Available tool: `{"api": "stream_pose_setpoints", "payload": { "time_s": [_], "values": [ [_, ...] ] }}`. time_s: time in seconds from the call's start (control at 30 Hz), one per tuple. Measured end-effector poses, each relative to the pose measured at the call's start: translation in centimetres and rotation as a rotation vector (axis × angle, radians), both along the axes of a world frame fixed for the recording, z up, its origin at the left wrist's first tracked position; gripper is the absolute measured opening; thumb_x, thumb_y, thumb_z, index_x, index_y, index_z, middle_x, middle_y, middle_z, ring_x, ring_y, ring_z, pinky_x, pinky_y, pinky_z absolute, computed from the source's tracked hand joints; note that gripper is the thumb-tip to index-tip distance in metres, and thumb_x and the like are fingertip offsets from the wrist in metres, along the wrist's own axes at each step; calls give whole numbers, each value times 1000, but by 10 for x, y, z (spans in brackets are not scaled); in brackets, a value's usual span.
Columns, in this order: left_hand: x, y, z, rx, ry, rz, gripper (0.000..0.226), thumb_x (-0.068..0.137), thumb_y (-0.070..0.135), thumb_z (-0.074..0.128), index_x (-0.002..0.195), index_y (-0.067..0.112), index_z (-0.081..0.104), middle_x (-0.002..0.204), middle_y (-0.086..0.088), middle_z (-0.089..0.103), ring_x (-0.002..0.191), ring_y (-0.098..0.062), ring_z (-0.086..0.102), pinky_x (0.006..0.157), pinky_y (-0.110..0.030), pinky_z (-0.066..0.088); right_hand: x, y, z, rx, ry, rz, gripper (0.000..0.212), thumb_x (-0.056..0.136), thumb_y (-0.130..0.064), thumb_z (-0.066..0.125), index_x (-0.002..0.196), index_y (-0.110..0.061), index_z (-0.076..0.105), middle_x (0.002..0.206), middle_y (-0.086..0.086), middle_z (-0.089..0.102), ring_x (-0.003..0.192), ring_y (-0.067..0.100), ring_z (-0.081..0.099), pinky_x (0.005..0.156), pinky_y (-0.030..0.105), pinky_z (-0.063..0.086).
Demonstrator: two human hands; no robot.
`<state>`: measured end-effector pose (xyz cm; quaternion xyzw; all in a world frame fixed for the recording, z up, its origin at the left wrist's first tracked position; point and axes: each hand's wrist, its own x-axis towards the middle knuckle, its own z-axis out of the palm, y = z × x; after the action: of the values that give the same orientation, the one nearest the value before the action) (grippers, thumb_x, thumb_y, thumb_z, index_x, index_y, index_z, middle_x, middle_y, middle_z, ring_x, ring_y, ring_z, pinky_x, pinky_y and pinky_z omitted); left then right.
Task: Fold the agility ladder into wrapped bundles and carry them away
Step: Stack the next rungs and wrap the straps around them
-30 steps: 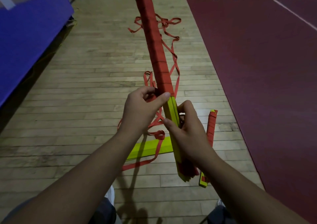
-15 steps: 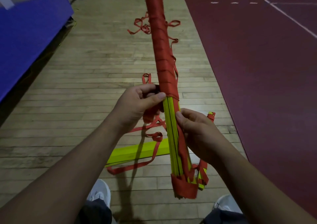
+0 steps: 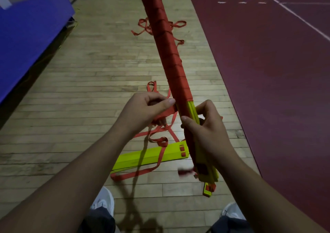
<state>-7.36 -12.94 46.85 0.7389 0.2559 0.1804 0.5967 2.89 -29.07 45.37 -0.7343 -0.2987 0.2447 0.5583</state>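
Two grips: clamping curled fingers of right hand point(image 3: 205, 132) round yellow end of the bundle point(image 3: 167, 54), pinching red strap point(image 3: 165, 114) beside it with left hand point(image 3: 142, 112)

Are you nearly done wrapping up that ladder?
Partway. Most of the bundle is wrapped in red. The left hand pinches the strap taut; the right hand holds the bundle's bare yellow end, not yet wrapped. More rungs and loose strap lie on the floor, and nothing is carried off.
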Motion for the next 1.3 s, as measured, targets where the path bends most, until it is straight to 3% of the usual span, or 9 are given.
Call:
{"api": "stream_pose_setpoints", "payload": {
  "time_s": [0.13, 0.37, 0.43, 0.57, 0.67, 0.83, 1.0, 1.17, 1.3],
  "values": [
    [5, -18, -12, 67, -5, 117, 42, 66, 50, 83, 94, 20, 75, 76, 5, 74, 65, -10, 70, 60, -26, 54, -13, 9, -14, -45, -97, -16, 32, 94, -16, 66, 91, -34, 40, 96, 12, 54, 79, 22, 57, 59, 27, 46],
    [8, -23, -27, 67, -61, 201, 16, 79, 29, 85, 92, 28, 75, 86, 5, 77, 82, -15, 72, 77, -37, 59, -33, 11, -17, -12, -260, -33, 32, 92, -10, 71, 100, -21, 42, 106, 1, 43, 91, -11, 48, 69, 4, 42],
    [6, -17, -23, 14, -75, 185, 17, 82, 27, 83, 98, 24, 76, 86, 1, 77, 79, -15, 71, 74, -39, 58, -26, 11, -13, 0, -127, 3, 26, 94, -23, 71, 106, -21, 47, 114, 0, 50, 99, -6, 55, 72, 7, 48],
    [2, -1, -17, -93, -121, 100, 13, 90, 17, 75, 102, 19, 75, 91, -11, 77, 77, -23, 69, 69, -40, 57, -12, 7, -2, -29, 334, 70, 32, 95, -36, 67, 122, -23, 59, 116, 1, 68, 102, 21, 71, 83, 41, 62],
    [1, 5, -18, -139, -142, 58, 15, 89, 18, 73, 105, 17, 73, 93, -12, 76, 82, -23, 70, 73, -38, 58, -7, 3, 9, 27, 647, 230, 25, 98, -15, 59, 119, -4, 66, 101, 16, 73, 82, 26, 74, 71, 36, 62],
    [1, 8, -13, -222, -202, -6, 28, 88, 21, 65, 113, 9, 69, 97, -11, 75, 86, -23, 71, 75, -31, 60, -7, 0, 14, 95, 672, 346, 29, 98, -6, 56, 126, 2, 58, 101, 19, 70, 81, 26, 73, 68, 33, 60],
    [-5, 17, -3, -189, 20, -111, 28, 97, 22, 62, 116, 3, 66, 69, -13, 68, 51, -22, 60, 51, -28, 50, -13, -3, 15, 173, 595, 231, 18, 96, 1, 57, 113, 2, 52, 87, 13, 70, 68, 21, 72, 57, 29, 58],
    [-5, 11, 1, -40, 83, 2, 27, 95, 27, 68, 100, 2, 73, 64, -10, 71, 51, -19, 64, 54, -29, 55, -7, -3, 6, 46, 294, 124, 18, 96, -7, 65, 106, -6, 50, 96, 18, 67, 66, 18, 70, 54, 24, 54],
    [1, -5, -1, 37, 19, 112, 26, 89, 34, 75, 97, 9, 75, 69, -6, 74, 57, -14, 69, 55, -25, 55, -5, 2, -8, -126, -55, 81, 24, 97, -22, 68, 95, -27, 44, 96, 6, 65, 81, 21, 70, 66, 37, 61]
  ]
}}
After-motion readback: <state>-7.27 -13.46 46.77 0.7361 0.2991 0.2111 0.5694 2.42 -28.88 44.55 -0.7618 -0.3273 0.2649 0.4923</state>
